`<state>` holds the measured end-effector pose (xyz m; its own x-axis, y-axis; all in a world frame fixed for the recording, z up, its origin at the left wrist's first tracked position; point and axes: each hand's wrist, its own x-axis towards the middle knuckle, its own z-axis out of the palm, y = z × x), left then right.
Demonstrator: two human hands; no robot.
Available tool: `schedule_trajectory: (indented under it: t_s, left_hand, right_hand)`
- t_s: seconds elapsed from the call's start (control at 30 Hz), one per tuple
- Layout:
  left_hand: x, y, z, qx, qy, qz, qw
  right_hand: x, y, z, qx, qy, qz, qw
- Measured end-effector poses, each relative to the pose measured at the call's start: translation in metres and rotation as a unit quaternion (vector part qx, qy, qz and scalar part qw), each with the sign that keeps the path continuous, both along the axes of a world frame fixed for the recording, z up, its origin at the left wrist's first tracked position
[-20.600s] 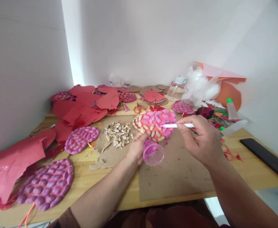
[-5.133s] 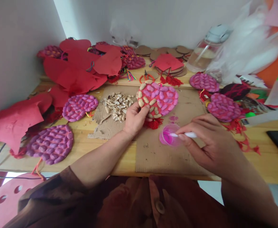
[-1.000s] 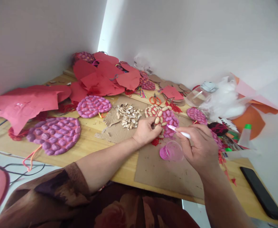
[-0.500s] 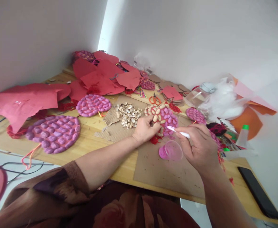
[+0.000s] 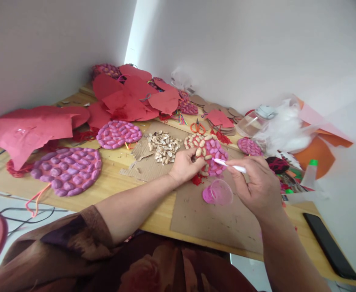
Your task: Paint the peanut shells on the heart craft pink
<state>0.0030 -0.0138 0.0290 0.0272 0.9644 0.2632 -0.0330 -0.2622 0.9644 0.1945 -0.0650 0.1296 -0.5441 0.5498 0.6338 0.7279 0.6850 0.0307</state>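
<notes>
While pinching white brush (image 5: 236,167) in right hand (image 5: 258,184), right of plastic cup (image 5: 227,194) | gripping peanut heart (image 5: 217,151) by edge in left hand (image 5: 185,166), just beyond cup | could spill pink dye (image 5: 208,196) by dropping right hand | could smear peanuts by loosening left grip

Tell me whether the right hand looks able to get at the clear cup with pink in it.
Likely yes: the clear cup sits on the cardboard close beside the right hand, with nothing visible between them, though that hand holds a white-handled tool.
</notes>
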Motion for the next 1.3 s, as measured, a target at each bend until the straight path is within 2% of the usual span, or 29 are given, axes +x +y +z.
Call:
schedule_trajectory:
  t_s: [0.2,0.4,1.3]
  left_hand:
    - [-0.001,0.006,-0.006,-0.021,-0.018,0.02,0.999]
    - [0.0,0.006,-0.008,-0.022,-0.018,0.01,1.0]
    - [-0.002,0.007,-0.005,-0.042,-0.025,0.024,0.999]
  right_hand:
    - [0.001,-0.003,-0.004,-0.014,-0.011,0.014,1.0]
    - [0.003,0.001,-0.001,-0.012,0.005,0.008,1.0]
    - [0.004,0.003,-0.01,-0.026,-0.012,0.03,0.999]
